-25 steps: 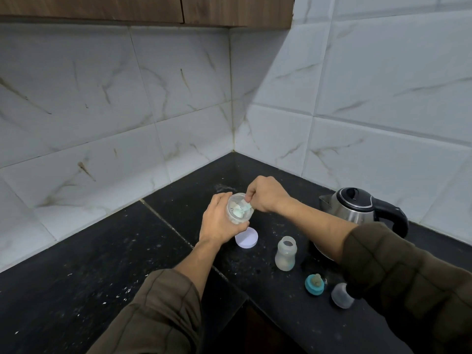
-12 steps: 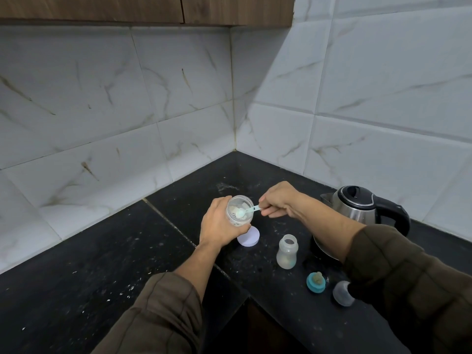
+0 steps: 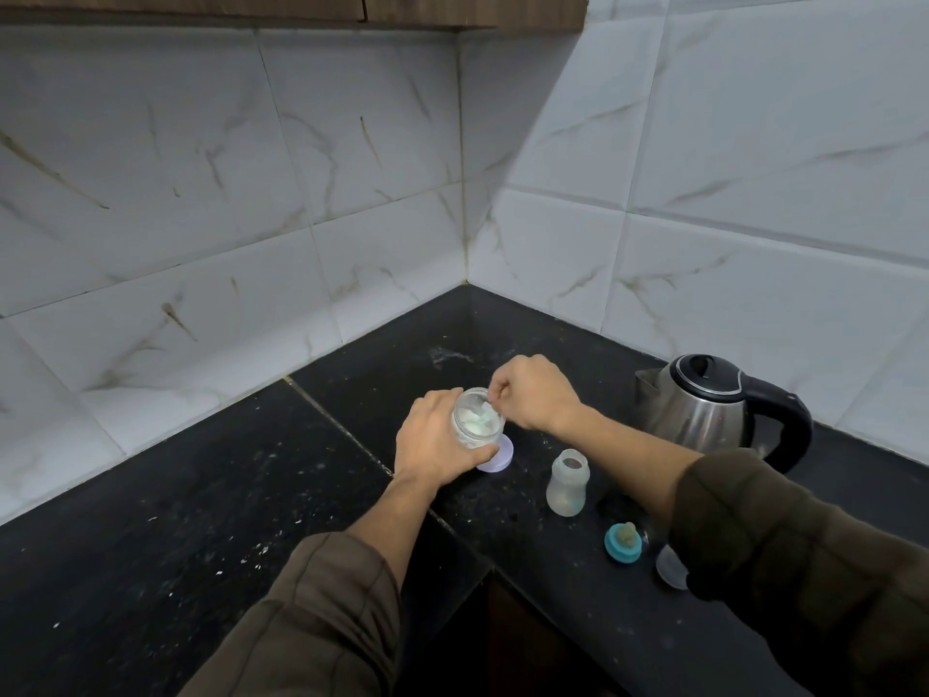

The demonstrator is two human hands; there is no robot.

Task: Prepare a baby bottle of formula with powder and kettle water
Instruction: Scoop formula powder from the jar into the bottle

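My left hand (image 3: 436, 440) grips a small clear jar of white powder (image 3: 477, 424), held tilted just above the black counter. My right hand (image 3: 534, 392) pinches a pale green scoop (image 3: 481, 420) whose bowl is down inside the jar's mouth. The jar's lilac lid (image 3: 497, 456) lies flat on the counter under the jar. To the right, an open, uncapped baby bottle (image 3: 568, 482) stands upright. Its teal ring with the teat (image 3: 623, 542) and a clear cap (image 3: 671, 565) lie nearer me. A steel kettle (image 3: 699, 412) with a black handle stands at the right.
The black stone counter (image 3: 251, 495) runs into a corner of white marble tiles (image 3: 452, 193), with white specks scattered on it. Wooden cabinets (image 3: 452, 7) hang overhead. The counter's inner edge drops off near my forearms, at bottom centre.
Half a second ago the scoop was lifted at the jar's rim with my right hand off to the right; now my right hand has moved back over the jar and the scoop is inside it.
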